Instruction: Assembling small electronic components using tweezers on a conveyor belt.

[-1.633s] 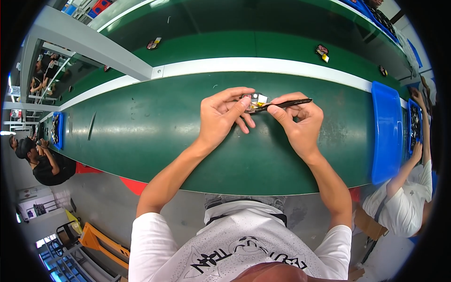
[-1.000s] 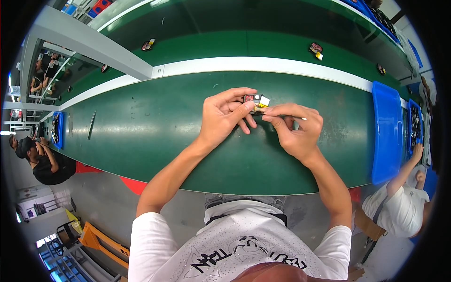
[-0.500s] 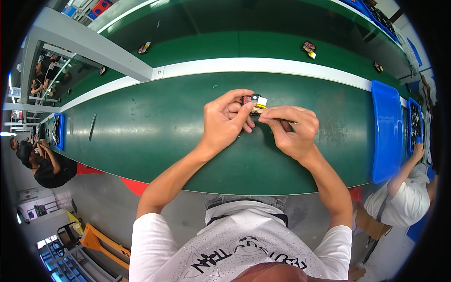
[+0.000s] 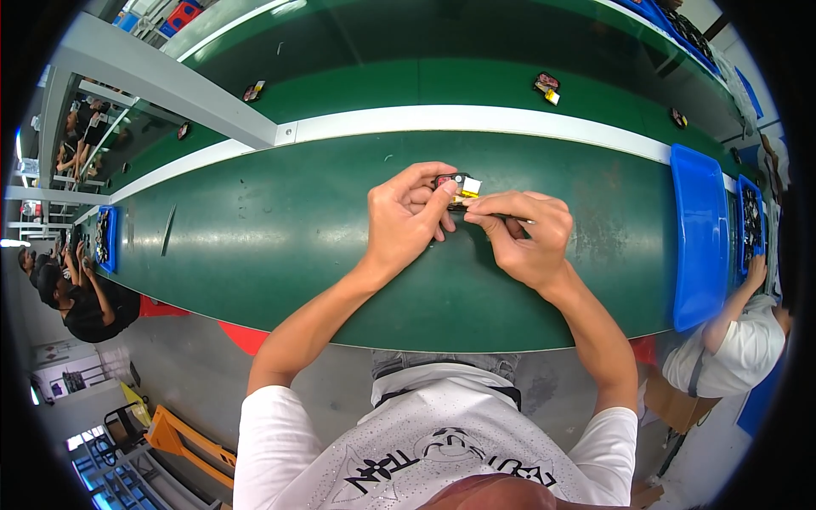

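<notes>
Over the middle of the green workbench, my left hand point(image 4: 406, 212) pinches a small black electronic device point(image 4: 459, 181) between thumb and fingers. A white and yellow battery pouch point(image 4: 471, 188) sits on the device's right side. My right hand point(image 4: 529, 231) closes its thumb and forefinger around a thin tool point(image 4: 529, 221), its end poking out behind the fingers. Its kind is too small to make out. The right fingertips meet the device's lower right edge, and the fingers partly hide the contact point.
Beyond a white rail point(image 4: 476, 117), a green conveyor belt point(image 4: 374, 85) carries similar devices point(image 4: 546, 87). A blue tray point(image 4: 701, 238) lies at the bench's right end. One thin metal strip point(image 4: 168, 229) rests on the left. Co-workers sit at both sides, near filled blue bins point(image 4: 105, 238).
The devices on the far belt have shifted left. My hands stay nearly in place; the right fingers have slid slightly left against the device.
</notes>
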The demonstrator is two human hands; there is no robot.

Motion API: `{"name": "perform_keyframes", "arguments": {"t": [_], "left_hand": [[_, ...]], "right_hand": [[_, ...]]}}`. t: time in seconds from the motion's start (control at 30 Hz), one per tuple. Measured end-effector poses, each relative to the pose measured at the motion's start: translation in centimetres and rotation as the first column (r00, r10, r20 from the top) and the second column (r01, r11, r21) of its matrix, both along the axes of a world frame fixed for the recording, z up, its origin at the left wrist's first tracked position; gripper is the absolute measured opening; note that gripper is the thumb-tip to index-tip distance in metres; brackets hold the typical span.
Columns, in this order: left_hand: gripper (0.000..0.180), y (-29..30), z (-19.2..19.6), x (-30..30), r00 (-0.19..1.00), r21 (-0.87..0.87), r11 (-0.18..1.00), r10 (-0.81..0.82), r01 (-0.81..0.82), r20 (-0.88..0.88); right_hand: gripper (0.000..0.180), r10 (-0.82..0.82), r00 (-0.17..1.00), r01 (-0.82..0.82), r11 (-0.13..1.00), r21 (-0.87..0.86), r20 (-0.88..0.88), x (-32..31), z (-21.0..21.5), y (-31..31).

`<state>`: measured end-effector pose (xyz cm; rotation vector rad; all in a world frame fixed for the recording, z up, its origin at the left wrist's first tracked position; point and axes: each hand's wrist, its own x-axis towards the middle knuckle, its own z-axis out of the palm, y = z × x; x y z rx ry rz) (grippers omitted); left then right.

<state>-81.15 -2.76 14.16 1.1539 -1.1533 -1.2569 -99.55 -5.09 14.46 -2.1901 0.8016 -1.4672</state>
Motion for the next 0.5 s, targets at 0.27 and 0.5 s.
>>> {"name": "perform_keyframes", "arguments": {"t": [0.27,0.5], "left_hand": [[0.020,0.29,-0.41,-0.50,0.998,-0.026,0.997,0.068,-0.068,-0.006],[0.017,0.15,-0.50,-0.75,0.995,-0.020,0.995,0.096,-0.096,0.019]], "right_hand": [[0.015,-0.020,0.999,0.021,1.000,0.023,-0.037,0.03,0.26,0.39],[0.015,-0.020,0.999,0.020,1.000,0.002,-0.042,0.10,0.42,0.35]]}}
